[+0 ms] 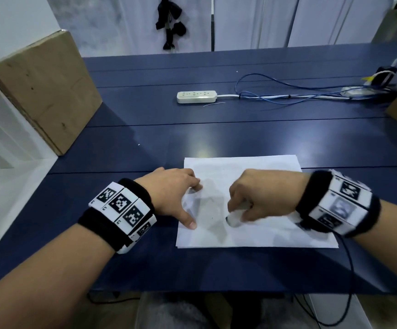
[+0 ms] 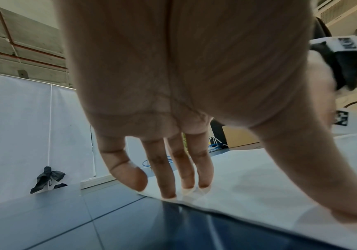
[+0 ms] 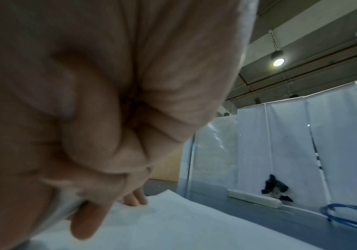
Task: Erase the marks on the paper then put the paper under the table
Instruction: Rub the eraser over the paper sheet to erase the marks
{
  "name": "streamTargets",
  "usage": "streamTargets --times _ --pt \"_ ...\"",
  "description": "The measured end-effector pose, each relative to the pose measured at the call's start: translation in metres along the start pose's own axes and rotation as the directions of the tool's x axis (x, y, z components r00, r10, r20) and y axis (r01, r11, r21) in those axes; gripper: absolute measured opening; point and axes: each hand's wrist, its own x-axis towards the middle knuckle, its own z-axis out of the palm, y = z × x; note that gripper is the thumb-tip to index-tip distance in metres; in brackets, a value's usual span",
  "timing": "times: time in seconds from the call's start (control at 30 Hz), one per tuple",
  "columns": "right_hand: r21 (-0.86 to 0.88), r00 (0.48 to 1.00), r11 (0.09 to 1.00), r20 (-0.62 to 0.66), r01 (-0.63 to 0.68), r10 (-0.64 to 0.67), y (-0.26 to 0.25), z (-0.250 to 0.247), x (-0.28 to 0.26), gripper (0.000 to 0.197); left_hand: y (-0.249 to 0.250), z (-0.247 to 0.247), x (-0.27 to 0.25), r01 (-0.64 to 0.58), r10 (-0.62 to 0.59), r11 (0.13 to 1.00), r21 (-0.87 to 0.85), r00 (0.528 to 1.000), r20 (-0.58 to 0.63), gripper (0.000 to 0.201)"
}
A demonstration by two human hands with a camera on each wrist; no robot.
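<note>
Lying flat near the front edge of the blue counter (image 1: 216, 129), the white paper (image 1: 264, 167) stretches its long side left to right, directly beneath both hands. The right hand (image 1: 259, 193) is curled round a small white eraser (image 1: 234, 219), whose dark tip touches the sheet left of its middle; faint grey smudging shows there, and a tiny dark speck sits just beside it. The left hand (image 1: 171, 193) lies flat on the paper's left edge with fingers (image 2: 166, 177) spread and straight, thumb stretched toward the near corner, pinning it down. Both wrists come in from the near side, knuckles up. Erasing appears under way; the sheet has not yet gone under the counter. Farther back lie a power strip (image 1: 196, 96) and blue cable (image 1: 287, 91).
</note>
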Motion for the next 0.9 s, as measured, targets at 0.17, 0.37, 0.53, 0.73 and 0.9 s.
streamTargets --times 0.17,0.37,0.53,0.73,0.9 --pt "-0.026 0.961 0.974 -0.172 -0.225 0.217 0.038 -0.01 0.022 0.048 0.002 -0.002 -0.002 0.003 -0.003 1.0 -0.01 1.0 0.002 0.089" --pt "0.072 0.999 0.997 0.046 0.022 -0.025 -0.002 0.008 -0.007 0.023 0.001 0.0 -0.002 0.009 -0.009 1.0 -0.002 1.0 0.004 0.092" --pt "-0.032 0.982 0.987 -0.113 -0.158 0.153 0.028 -0.007 0.018 0.025 0.003 -0.004 -0.002 0.008 -0.007 1.0 -0.003 1.0 0.009 0.086" --pt "0.014 0.981 0.995 -0.164 -0.101 0.102 0.023 0.0 0.003 0.053 0.002 -0.002 -0.003 0.01 -0.01 1.0 -0.004 1.0 0.004 0.087" --pt "0.071 0.998 0.997 0.05 -0.034 0.03 0.005 0.002 -0.009 0.031 0.003 -0.002 -0.002 0.005 -0.005 1.0 0.015 1.0 0.0 0.087"
